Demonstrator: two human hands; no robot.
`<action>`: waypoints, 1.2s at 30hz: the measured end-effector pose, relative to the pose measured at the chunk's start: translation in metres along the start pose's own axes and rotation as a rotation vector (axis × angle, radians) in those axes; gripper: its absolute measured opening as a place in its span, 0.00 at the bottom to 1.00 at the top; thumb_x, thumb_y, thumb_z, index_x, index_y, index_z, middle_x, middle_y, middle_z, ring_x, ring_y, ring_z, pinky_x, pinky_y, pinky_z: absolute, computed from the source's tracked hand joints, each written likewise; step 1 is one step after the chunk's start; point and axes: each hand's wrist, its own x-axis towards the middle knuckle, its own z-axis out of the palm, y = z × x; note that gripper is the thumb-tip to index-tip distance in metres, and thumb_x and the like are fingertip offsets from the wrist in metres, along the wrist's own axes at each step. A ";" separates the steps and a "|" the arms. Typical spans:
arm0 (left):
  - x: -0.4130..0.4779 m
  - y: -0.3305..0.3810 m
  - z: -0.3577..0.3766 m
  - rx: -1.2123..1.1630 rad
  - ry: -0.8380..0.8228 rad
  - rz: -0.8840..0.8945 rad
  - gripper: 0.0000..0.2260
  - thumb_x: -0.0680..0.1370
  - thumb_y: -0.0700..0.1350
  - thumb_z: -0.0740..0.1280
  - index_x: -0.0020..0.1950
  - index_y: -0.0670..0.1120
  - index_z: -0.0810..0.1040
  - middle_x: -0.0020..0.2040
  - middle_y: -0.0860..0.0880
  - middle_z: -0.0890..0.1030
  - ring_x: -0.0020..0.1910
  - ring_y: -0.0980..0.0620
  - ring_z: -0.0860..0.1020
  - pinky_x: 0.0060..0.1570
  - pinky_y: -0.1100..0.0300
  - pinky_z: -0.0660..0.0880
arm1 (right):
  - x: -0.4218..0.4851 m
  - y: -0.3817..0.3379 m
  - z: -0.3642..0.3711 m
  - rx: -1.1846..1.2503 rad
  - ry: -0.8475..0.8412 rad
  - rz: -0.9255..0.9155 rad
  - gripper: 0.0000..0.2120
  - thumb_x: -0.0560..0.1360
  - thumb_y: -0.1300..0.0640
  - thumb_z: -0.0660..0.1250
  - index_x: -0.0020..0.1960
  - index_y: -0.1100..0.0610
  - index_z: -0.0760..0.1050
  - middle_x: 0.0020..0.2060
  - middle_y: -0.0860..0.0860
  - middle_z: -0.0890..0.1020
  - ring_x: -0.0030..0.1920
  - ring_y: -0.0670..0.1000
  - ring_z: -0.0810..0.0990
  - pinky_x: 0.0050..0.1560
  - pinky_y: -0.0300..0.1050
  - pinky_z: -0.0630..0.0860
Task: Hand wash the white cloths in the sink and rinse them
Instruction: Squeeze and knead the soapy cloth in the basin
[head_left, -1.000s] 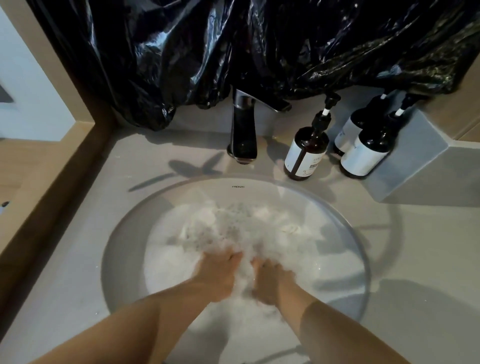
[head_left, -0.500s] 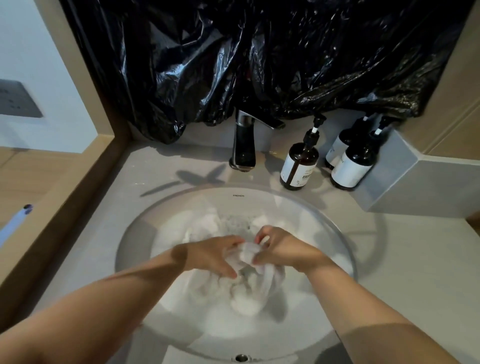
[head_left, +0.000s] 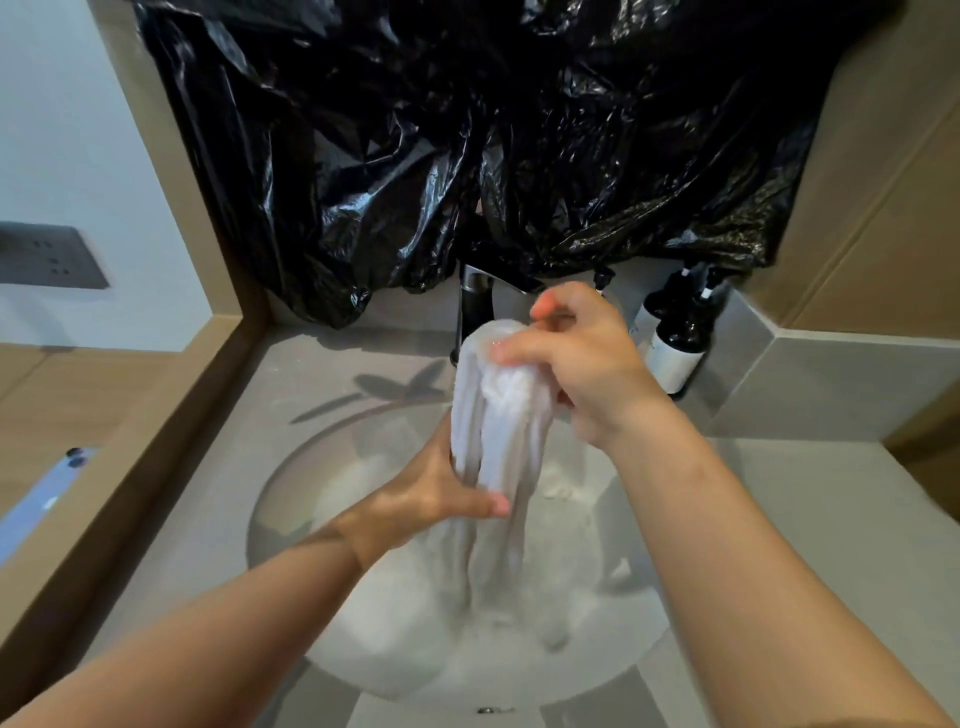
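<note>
A wet white cloth (head_left: 498, 415) hangs in a long bunch above the round sink (head_left: 270, 499). My right hand (head_left: 576, 358) grips its top, raised in front of the faucet. My left hand (head_left: 436, 493) is wrapped around the cloth lower down, thumb across the front. The cloth's lower end trails down into the foamy white water (head_left: 415, 639). More white cloth may lie under the foam; I cannot tell.
A dark faucet (head_left: 475, 306) stands behind the cloth. Dark pump bottles (head_left: 680, 343) with white labels stand at the back right beside a grey ledge (head_left: 810, 384). Black plastic sheeting (head_left: 467, 145) hangs over the back wall. A wooden shelf edge (head_left: 130, 447) runs along the left.
Both hands came up out of the suds. The right hand lifted the cloth high above the sink and the left hand slid down around it. The camera tilted upward.
</note>
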 end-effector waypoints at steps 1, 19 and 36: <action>0.001 -0.002 0.004 0.030 0.044 -0.005 0.47 0.57 0.46 0.79 0.72 0.55 0.59 0.64 0.55 0.73 0.63 0.60 0.73 0.56 0.64 0.74 | -0.003 -0.008 0.000 0.033 0.021 -0.011 0.18 0.64 0.69 0.73 0.42 0.53 0.68 0.36 0.50 0.69 0.34 0.48 0.71 0.31 0.39 0.67; 0.012 0.029 -0.018 -0.018 0.443 0.020 0.31 0.49 0.48 0.73 0.53 0.49 0.76 0.45 0.47 0.82 0.44 0.47 0.81 0.42 0.49 0.80 | -0.004 0.066 -0.088 0.152 0.384 0.298 0.09 0.73 0.65 0.64 0.46 0.54 0.67 0.37 0.52 0.74 0.35 0.53 0.75 0.35 0.47 0.76; 0.030 0.053 0.004 -0.275 0.368 -0.084 0.27 0.60 0.39 0.65 0.60 0.42 0.71 0.49 0.40 0.80 0.43 0.46 0.81 0.36 0.58 0.77 | -0.003 0.130 0.008 0.149 -0.178 0.060 0.40 0.58 0.53 0.78 0.67 0.46 0.66 0.59 0.50 0.79 0.56 0.46 0.80 0.50 0.44 0.80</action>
